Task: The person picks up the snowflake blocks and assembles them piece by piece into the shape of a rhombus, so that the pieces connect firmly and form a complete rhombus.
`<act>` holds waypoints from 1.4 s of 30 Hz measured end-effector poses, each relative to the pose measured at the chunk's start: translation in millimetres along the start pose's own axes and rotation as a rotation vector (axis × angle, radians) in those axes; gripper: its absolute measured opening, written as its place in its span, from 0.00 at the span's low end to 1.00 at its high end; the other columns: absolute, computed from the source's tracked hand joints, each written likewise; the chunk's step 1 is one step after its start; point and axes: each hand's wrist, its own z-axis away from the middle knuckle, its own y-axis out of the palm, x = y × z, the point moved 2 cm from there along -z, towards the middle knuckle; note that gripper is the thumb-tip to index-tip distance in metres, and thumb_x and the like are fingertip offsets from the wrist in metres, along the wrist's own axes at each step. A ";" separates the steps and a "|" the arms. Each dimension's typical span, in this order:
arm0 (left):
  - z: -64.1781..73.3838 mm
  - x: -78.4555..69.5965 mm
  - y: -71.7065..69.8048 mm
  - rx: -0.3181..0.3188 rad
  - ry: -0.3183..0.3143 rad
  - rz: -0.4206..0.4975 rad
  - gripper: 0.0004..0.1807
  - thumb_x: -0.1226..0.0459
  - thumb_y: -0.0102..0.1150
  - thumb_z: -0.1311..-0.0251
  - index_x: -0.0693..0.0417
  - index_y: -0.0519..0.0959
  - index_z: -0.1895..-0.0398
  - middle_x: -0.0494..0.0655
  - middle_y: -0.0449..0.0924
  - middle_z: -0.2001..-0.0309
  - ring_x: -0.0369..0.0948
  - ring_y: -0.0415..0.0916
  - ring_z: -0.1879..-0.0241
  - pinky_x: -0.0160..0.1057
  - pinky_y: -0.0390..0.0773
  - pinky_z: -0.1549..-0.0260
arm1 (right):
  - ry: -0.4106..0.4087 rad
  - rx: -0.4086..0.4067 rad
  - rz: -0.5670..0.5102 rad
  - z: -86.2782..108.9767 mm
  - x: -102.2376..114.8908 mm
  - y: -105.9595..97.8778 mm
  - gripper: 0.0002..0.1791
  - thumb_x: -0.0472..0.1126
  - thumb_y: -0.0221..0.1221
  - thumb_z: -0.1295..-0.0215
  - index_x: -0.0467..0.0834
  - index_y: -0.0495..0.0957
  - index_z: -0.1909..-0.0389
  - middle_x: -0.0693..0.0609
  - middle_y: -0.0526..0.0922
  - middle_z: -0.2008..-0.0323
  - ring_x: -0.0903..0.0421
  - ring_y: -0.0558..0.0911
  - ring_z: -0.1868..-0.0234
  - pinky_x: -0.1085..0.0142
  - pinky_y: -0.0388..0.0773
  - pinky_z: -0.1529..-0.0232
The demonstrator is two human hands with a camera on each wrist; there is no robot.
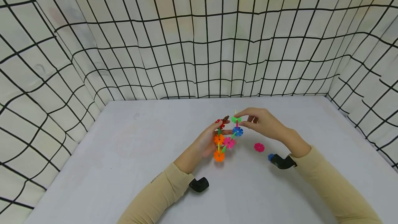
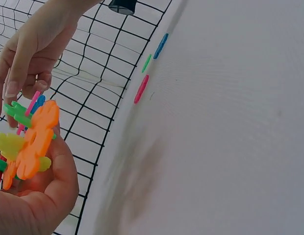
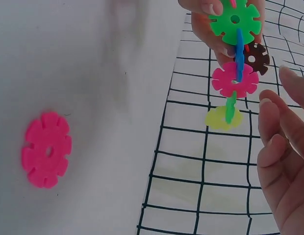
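Note:
My left hand (image 1: pixel 205 143) holds a chain of interlocking snowflake building discs above the table. The chain bends in a rough V, with an orange disc (image 1: pixel 219 156) lowest, a pink disc (image 1: pixel 229 142) and a blue disc (image 1: pixel 237 131) on the right arm. A red disc (image 1: pixel 220 123) and a brown disc (image 1: pixel 226 118) top the left side. My right hand (image 1: pixel 267 123) hovers beside the upper right end, its thumb and fingers apart. The right wrist view has a gap between those fingers and the yellow disc (image 3: pixel 224 119) at the chain's end.
A loose pink disc (image 3: pixel 46 149) lies flat on the white table (image 1: pixel 140 134). Near it sit a blue disc (image 2: pixel 161 46) and a green disc (image 2: pixel 146 63). Black wrist mounts (image 1: pixel 199 185) stick out from both sleeves. Black-and-white netting (image 1: pixel 205 51) walls off the back and sides.

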 end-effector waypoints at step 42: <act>-0.1 0.6 -2.8 -0.081 0.027 0.031 0.22 0.50 0.42 0.22 0.45 0.70 0.31 0.61 0.74 0.39 0.50 0.85 0.53 0.45 0.75 0.53 | 0.422 0.366 0.034 47.9 -47.7 6.1 0.11 0.36 0.72 0.41 0.45 0.78 0.63 0.53 0.77 0.68 0.55 0.75 0.67 0.61 0.75 0.65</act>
